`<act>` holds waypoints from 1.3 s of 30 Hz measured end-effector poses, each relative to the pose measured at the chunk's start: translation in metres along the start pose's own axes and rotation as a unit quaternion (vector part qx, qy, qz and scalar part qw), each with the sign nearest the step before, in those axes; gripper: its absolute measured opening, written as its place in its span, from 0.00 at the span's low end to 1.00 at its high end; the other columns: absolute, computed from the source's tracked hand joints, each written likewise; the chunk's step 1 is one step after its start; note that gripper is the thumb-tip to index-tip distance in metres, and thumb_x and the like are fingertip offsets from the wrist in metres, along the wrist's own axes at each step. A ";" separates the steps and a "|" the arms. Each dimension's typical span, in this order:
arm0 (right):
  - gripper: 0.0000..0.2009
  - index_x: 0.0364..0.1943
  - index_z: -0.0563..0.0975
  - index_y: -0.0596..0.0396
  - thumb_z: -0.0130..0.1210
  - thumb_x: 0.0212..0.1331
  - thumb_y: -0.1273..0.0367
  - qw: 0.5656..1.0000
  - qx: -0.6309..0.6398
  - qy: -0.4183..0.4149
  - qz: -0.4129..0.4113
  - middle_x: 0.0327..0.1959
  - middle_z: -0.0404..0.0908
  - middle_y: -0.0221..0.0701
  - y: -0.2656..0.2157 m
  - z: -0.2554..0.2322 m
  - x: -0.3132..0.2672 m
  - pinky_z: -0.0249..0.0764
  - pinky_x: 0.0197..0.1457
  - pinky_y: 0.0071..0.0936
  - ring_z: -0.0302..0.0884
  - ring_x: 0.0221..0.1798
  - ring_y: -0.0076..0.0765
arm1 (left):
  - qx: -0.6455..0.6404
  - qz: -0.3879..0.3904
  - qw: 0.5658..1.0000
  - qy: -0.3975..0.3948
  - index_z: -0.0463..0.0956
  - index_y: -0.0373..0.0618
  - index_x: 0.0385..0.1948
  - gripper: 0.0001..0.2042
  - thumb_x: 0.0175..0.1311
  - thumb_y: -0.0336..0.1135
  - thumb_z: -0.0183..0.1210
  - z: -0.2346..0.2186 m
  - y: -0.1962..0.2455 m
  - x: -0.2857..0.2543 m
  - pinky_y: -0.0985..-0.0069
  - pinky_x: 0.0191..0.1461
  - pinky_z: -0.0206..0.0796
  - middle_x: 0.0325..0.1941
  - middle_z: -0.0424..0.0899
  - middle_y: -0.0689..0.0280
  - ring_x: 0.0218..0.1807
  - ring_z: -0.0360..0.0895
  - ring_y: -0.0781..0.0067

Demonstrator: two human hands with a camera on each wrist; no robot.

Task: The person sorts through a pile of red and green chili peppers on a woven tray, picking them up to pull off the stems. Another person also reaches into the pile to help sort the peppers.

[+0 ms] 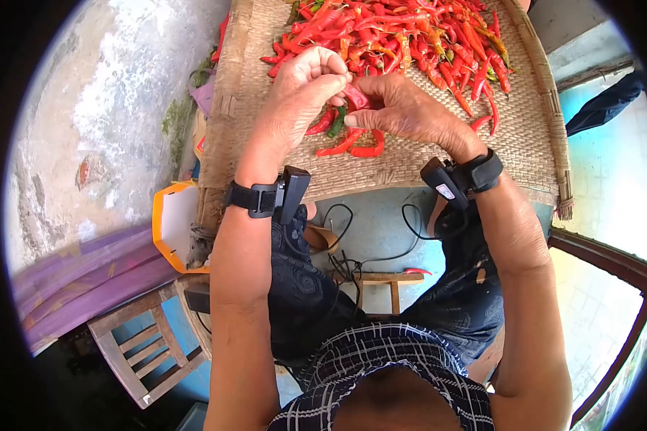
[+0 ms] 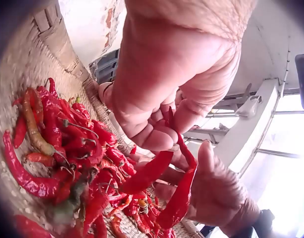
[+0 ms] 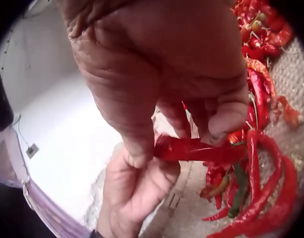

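Note:
Both of my hands meet over the near part of a woven tray (image 1: 266, 169). My left hand (image 1: 302, 97) pinches the narrow end of a red chili pepper (image 1: 355, 98) between thumb and fingers. From the other side, my right hand (image 1: 406, 111) grips the pepper's body; the right wrist view shows this red chili (image 3: 201, 150) lying across the fingertips. Close up in the left wrist view, two red lengths (image 2: 179, 198) hang below the left fingertips. Beneath the hands lie several loose red chilies (image 1: 367, 148) and a green chili (image 1: 336, 122).
A big heap of red chilies (image 1: 388, 32) covers the tray's far side. To the left stand a rough wall (image 1: 101, 108) and an orange-edged box (image 1: 167, 230). Below the tray's near edge are a wooden stool (image 1: 392, 279), black cables and a fallen red chili (image 1: 418, 271).

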State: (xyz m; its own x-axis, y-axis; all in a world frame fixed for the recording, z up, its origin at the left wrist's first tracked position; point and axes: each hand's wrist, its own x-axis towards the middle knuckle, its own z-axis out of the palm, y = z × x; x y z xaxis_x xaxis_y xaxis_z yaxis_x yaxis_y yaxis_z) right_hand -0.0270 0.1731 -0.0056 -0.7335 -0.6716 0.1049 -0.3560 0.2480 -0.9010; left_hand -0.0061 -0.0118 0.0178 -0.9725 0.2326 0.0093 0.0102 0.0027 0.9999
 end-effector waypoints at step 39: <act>0.10 0.43 0.77 0.57 0.55 0.57 0.70 0.985 -0.114 0.055 -0.113 0.32 0.80 0.37 0.003 -0.007 0.003 0.74 0.41 0.30 0.78 0.36 0.31 | 0.117 -0.080 0.986 -0.087 0.70 0.46 0.34 0.04 0.59 0.32 0.51 -0.007 0.008 -0.007 0.84 0.33 0.62 0.30 0.71 0.74 0.31 0.71 0.85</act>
State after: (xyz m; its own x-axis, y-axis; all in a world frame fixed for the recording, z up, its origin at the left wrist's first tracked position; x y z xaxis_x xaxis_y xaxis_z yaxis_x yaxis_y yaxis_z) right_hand -0.0347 0.1767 -0.0055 -0.6748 -0.6509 0.3479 -0.6290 0.2607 -0.7324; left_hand -0.0008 -0.0200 0.0258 -0.9118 0.3741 -0.1694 -0.0665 0.2724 0.9599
